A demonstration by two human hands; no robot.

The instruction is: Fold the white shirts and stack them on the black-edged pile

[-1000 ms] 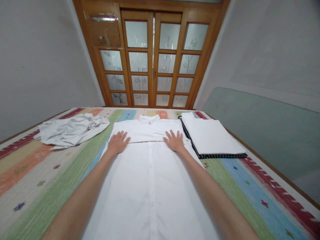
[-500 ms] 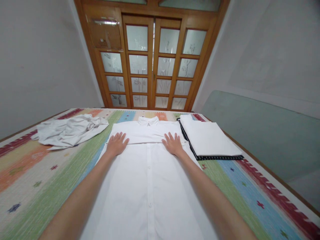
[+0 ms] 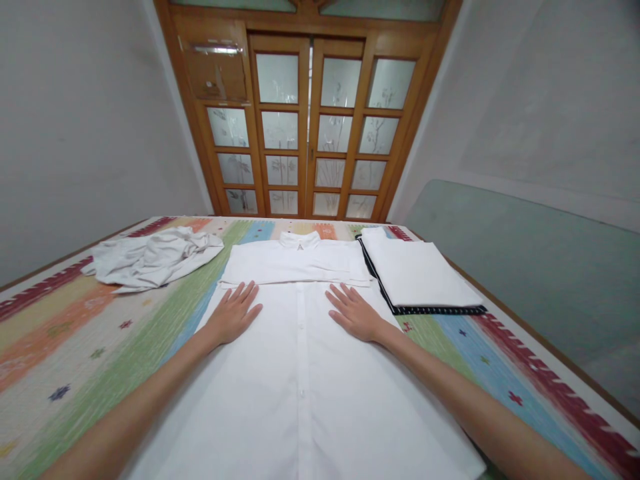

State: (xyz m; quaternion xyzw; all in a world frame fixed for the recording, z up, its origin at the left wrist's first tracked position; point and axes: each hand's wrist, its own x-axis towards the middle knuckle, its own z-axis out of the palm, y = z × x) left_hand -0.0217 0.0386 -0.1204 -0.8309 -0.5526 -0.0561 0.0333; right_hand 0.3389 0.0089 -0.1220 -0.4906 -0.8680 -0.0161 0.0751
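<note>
A white button-up shirt (image 3: 280,387) lies flat, front side up, with its collar at the far end and its button strip running toward me. Across its upper part a folded band of the same white cloth makes a crosswise edge. My left hand (image 3: 233,313) rests palm down on the shirt's left half, just below that edge, fingers spread. On the right half, my right hand (image 3: 354,313) lies flat too, its fingers pointing inward and away. Neither hand grips the cloth. The shirt's near end runs out of view.
A crumpled white garment (image 3: 155,260) lies at the left. To the right is a stack of folded white cloth (image 3: 425,273) over a black piece with a dotted edge. Everything rests on a striped, patterned cover (image 3: 115,373). Wooden glass-paned doors (image 3: 305,127) stand beyond, walls on both sides.
Both hands have slid toward me, off the folded band and onto the shirt's front below it. My elbows have spread outward, and more of the shirt's lower right side shows.
</note>
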